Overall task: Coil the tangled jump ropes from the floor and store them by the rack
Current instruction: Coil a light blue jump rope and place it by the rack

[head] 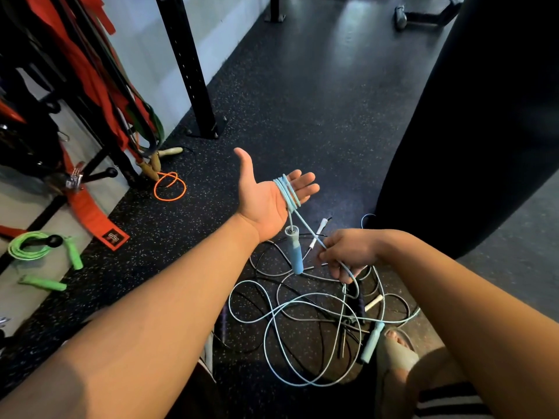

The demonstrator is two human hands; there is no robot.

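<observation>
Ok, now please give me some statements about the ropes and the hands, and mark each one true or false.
1. The light blue rope is wound round the left hand's fingers. True.
2. The right hand holds nothing. False: it pinches the light blue rope.
3. A green rope lies coiled at the left. True.
4. Both blue handles hang from the left hand. False: one blue handle hangs there, the second handle lies on the floor.

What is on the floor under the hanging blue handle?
Under the blue handle, which hangs from the left hand, black cords and pale blue rope lie tangled on the floor. Where they cross behind the handle is covered.
</observation>
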